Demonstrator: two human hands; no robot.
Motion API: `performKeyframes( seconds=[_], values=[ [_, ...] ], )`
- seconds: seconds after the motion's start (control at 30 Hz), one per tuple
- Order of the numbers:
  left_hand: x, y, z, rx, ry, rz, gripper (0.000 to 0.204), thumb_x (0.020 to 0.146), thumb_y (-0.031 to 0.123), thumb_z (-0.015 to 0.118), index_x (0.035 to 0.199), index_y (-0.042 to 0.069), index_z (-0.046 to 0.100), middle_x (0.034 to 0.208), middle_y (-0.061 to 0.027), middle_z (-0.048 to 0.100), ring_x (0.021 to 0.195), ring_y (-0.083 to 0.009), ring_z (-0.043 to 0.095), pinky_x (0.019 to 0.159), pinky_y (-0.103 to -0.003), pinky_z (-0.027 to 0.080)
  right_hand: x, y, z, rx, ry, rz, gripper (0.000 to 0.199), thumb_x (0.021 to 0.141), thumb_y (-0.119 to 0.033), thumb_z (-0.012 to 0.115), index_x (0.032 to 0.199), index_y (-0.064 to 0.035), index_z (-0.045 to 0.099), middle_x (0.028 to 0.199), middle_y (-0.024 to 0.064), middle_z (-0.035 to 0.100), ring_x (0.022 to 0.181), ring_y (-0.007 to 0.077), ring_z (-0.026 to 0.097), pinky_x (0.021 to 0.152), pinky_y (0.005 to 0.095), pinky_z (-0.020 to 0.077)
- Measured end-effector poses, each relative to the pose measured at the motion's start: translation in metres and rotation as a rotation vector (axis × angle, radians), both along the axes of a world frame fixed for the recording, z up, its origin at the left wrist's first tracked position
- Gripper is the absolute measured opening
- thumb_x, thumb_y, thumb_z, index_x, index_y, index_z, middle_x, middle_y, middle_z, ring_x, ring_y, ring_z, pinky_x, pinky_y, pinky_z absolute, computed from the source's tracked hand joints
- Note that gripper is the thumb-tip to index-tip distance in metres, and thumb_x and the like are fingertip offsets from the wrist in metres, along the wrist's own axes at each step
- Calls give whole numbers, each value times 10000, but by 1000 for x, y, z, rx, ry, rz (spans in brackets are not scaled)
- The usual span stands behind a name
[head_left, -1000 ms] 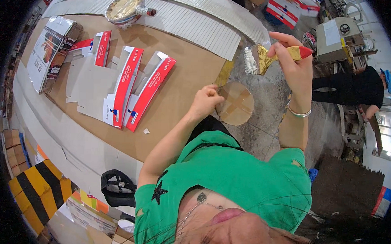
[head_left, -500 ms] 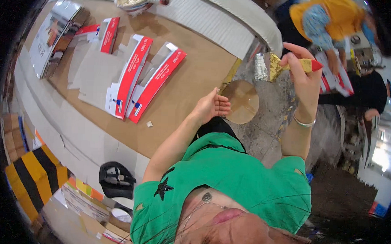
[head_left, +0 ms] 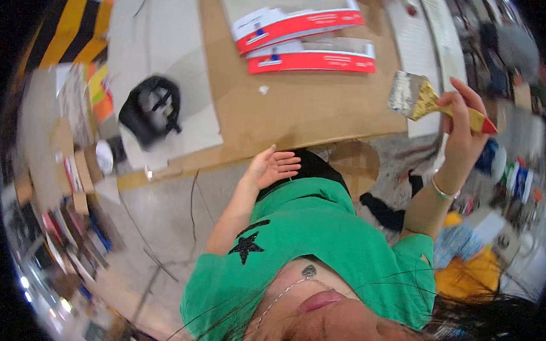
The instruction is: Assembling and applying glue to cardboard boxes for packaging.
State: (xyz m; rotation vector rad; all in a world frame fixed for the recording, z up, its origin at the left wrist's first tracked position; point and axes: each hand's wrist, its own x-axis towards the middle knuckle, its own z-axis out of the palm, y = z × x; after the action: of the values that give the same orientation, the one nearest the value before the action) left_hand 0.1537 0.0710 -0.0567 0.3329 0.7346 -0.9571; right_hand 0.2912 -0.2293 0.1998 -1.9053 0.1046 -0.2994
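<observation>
A wide flat paintbrush (head_left: 428, 105) is in my right hand (head_left: 465, 126), pinched between thumb and fingers around its yellow handle. The handle ends in a red tip, and the whitish, paint-caked bristles point left, above the table's right part. My left hand (head_left: 275, 166) is empty, its fingers apart, near the front edge of the cardboard-covered table (head_left: 311, 112). Farther in on the table lie two flat red-and-white cardboard pieces (head_left: 302, 26) (head_left: 313, 62), overlapping each other. Neither hand touches them.
A black cap-like item (head_left: 152, 111) lies on the pale board at the table's left. A round brown disc (head_left: 355, 163) is below the front edge. Yellow-and-black striping (head_left: 73, 25) shows far left. A person in yellow (head_left: 471, 273) is at the lower right.
My view has turned, so the table edge now runs across in front of me. The brush in my right hand has come beside the table. My left hand stays empty.
</observation>
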Motion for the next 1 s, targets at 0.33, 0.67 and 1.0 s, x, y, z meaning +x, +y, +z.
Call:
performKeyframes(
  seconds=[0.33,0.67,1.0],
  values=[
    [-47,77,-74,410,401,818,551,874,486,378,1251,90,446,1212,-151,495,1099,-375,469,908,-594,373,-12,28,32,-36,-110,238,221,879,-80,543,1060,36,599,727,16,612,481,-23,339,414,136,215],
    [-62,30,32,241,-91,655,665,913,463,350,1378,-3,254,1403,-220,314,1299,-369,288,1045,-519,252,-1,26,32,-52,-187,241,244,887,-118,537,1079,20,597,743,26,616,475,-6,338,420,140,219],
    [-15,13,122,-286,-644,611,589,957,418,284,1321,-37,367,1380,-265,322,1314,-383,270,1081,-508,203,-18,15,27,45,-155,222,213,902,-101,509,1062,13,591,751,44,626,476,6,344,428,146,251]
  ],
)
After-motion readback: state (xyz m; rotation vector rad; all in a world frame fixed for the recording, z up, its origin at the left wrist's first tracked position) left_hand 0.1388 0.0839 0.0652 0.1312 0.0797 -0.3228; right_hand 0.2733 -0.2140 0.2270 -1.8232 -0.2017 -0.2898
